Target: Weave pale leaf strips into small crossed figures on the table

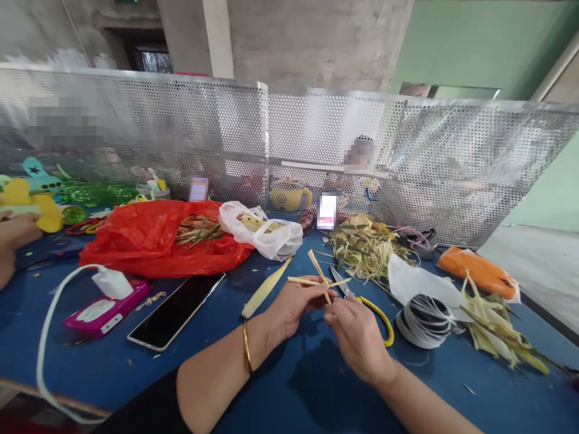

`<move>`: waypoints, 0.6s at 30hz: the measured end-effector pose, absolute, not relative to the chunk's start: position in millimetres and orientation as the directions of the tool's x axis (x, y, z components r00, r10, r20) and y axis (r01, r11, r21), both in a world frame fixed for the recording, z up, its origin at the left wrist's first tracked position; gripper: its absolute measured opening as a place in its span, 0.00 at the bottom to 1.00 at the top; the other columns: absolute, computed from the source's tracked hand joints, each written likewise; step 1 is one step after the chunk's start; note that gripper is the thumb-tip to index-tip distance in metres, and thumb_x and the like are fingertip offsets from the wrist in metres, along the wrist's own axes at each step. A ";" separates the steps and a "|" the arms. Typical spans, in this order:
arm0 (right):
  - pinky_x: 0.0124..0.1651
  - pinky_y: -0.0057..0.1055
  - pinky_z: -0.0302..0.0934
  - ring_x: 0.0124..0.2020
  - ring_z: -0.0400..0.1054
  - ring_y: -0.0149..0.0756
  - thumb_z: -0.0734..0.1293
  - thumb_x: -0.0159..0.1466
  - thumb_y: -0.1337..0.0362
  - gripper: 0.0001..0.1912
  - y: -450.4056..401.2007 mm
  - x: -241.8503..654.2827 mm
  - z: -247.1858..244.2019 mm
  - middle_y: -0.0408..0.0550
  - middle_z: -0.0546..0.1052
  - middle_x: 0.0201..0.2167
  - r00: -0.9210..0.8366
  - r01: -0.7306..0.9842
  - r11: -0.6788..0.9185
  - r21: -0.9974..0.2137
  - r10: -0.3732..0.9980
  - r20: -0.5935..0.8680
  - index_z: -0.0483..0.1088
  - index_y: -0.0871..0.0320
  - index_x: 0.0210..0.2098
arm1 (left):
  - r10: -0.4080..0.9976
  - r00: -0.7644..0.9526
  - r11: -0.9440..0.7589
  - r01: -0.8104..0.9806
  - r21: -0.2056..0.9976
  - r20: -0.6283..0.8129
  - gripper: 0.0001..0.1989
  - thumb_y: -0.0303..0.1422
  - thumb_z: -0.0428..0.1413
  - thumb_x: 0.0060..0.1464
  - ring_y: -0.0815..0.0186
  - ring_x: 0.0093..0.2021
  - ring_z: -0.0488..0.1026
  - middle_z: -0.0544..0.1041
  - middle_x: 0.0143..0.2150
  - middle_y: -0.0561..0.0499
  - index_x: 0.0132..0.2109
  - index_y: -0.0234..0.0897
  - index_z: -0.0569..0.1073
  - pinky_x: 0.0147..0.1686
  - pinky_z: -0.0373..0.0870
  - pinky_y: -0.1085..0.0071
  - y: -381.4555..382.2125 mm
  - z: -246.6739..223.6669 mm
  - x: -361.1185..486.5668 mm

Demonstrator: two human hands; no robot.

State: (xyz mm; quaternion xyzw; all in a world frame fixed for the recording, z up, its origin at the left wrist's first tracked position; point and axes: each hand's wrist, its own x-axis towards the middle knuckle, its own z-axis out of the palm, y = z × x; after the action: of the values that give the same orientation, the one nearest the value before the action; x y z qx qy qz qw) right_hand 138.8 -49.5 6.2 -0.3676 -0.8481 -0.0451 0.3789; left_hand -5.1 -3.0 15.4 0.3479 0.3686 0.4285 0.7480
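Head view: hands (359, 337) holding strips (318, 268) partly hide scissors (347, 291)

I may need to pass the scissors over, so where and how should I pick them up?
Probably by the exposed yellow handle, from above and slightly right. It curves out beyond the right hand, while the blades point away. Fingers would need care in the narrow space beside the white roll.
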 end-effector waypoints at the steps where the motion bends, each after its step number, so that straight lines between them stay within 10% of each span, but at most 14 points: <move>1: 0.32 0.30 0.53 0.25 0.61 0.33 0.53 0.71 0.65 0.17 -48.1 142.2 7.4 0.44 0.69 0.22 -0.371 0.663 0.689 -0.293 0.642 0.671 0.62 0.56 0.26 | 0.886 0.396 0.400 -0.390 0.829 -0.241 0.11 0.28 0.64 0.42 0.64 0.33 0.77 0.81 0.33 0.45 0.37 0.32 0.77 0.38 0.71 0.71 -1.1 17.6 -7.8; 7: 0.27 0.28 0.51 0.22 0.56 0.31 0.53 0.71 0.58 0.20 -43.2 161.3 11.5 0.40 0.61 0.19 -0.058 0.546 0.508 -0.666 0.816 0.576 0.56 0.55 0.23 | 0.768 0.606 0.530 -0.424 0.735 -0.205 0.21 0.42 0.57 0.49 0.54 0.42 0.78 0.80 0.41 0.37 0.43 0.28 0.76 0.37 0.73 0.64 9.1 31.2 -24.8; 18: 0.32 0.31 0.51 0.25 0.57 0.32 0.52 0.72 0.63 0.17 -45.5 157.8 22.6 0.42 0.64 0.22 -0.533 0.558 0.801 -0.217 0.547 0.646 0.59 0.56 0.27 | 0.839 0.528 0.253 -0.157 0.955 -0.135 0.20 0.39 0.66 0.42 0.70 0.27 0.73 0.76 0.29 0.52 0.42 0.35 0.75 0.26 0.62 0.75 4.7 21.0 -18.8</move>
State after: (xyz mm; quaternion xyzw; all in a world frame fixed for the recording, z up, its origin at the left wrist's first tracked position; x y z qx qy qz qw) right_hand 157.8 -45.5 22.6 -0.3155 -0.8755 -0.0080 0.3659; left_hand -18.8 4.7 21.0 0.5024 0.3390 0.3481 0.7152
